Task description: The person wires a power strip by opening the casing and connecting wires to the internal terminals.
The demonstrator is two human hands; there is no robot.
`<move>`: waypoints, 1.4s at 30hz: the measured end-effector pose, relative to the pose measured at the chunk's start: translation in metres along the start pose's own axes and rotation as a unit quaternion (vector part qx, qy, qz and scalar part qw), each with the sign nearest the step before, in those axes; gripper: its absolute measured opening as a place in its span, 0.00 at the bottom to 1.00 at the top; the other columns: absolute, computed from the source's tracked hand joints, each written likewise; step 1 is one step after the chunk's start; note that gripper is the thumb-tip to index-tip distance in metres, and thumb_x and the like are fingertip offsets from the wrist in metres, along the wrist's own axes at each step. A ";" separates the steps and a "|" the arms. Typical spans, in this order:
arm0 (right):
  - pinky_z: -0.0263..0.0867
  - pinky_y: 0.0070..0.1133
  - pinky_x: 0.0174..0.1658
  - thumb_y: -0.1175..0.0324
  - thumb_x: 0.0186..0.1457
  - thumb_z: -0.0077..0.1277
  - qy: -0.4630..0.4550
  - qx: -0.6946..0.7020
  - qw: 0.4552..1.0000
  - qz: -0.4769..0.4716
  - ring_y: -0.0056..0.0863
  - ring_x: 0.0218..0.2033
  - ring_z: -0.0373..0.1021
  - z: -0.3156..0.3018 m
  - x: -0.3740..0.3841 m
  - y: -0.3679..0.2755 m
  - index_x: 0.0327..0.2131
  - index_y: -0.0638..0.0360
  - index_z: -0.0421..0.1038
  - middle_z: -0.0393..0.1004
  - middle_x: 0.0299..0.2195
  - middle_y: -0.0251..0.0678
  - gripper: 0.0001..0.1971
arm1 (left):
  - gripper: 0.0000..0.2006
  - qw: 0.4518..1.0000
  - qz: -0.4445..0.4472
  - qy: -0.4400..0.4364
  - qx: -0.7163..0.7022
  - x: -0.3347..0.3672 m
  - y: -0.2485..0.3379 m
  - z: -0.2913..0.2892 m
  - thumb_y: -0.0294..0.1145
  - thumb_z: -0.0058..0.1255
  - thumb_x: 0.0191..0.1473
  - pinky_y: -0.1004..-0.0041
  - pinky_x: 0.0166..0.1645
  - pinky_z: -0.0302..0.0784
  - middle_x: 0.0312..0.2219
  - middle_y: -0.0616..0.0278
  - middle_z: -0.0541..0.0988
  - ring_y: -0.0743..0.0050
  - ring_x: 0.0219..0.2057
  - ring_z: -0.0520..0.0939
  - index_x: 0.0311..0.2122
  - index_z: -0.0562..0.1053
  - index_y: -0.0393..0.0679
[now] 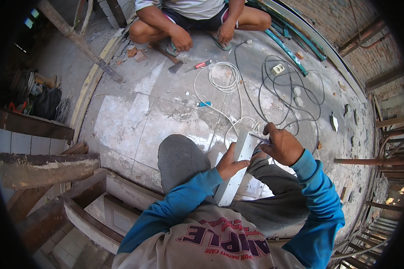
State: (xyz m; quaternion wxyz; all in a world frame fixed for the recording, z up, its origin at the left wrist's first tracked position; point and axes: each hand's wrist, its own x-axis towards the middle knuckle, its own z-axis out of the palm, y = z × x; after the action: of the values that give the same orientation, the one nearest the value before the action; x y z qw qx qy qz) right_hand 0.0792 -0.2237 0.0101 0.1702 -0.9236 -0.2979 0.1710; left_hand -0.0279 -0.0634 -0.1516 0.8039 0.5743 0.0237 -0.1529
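A long white power strip (229,188) slants across my lap, its far end next to a white cable (224,77) that lies partly coiled on the floor. Around the middle of the strip, my left hand (230,165) is closed, thumb on one side. My right hand (283,145) pinches a thin screwdriver (257,136), whose shaft points at the strip's far end. Whether the tip touches a screw is too small to tell. The fingers partly hide its handle.
Across from me a person (188,20) squats with hands lowered. Between us lie a hatchet (176,66), a red-handled screwdriver (203,64) and a blue lighter (204,104). A black cable (261,96) and a pale socket (277,69) lie at right. Wooden frames (87,219) stand at left.
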 end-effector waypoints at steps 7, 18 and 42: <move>0.69 0.38 0.29 0.67 0.51 0.55 0.002 -0.180 0.983 -0.035 0.50 0.27 0.74 -0.002 -0.001 -0.014 0.37 0.65 0.67 0.75 0.22 0.50 0.13 | 0.30 0.998 0.033 0.025 0.042 0.002 -0.016 0.000 0.30 0.60 0.51 0.67 0.51 0.73 0.45 0.49 0.75 0.65 0.46 0.77 0.56 0.59 0.37; 0.70 0.38 0.28 0.66 0.53 0.54 0.034 -0.174 0.983 -0.052 0.50 0.24 0.74 -0.004 0.001 -0.016 0.34 0.64 0.69 0.74 0.21 0.49 0.11 | 0.33 0.999 0.015 0.010 0.027 0.000 -0.009 0.000 0.25 0.58 0.52 0.70 0.55 0.70 0.49 0.53 0.72 0.69 0.51 0.73 0.60 0.56 0.36; 0.70 0.34 0.31 0.71 0.49 0.54 0.044 -0.208 0.966 -0.149 0.42 0.27 0.75 -0.002 0.001 -0.010 0.38 0.62 0.72 0.75 0.24 0.43 0.11 | 0.34 0.997 0.017 0.015 0.069 0.001 -0.016 -0.001 0.26 0.59 0.53 0.70 0.54 0.71 0.49 0.53 0.73 0.69 0.50 0.74 0.61 0.54 0.35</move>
State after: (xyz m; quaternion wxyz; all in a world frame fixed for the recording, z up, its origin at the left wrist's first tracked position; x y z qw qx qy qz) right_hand 0.0755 -0.2156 0.0159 0.0109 -0.8906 -0.4531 0.0375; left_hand -0.0316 -0.0678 -0.1667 0.7647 0.6306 0.0156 -0.1315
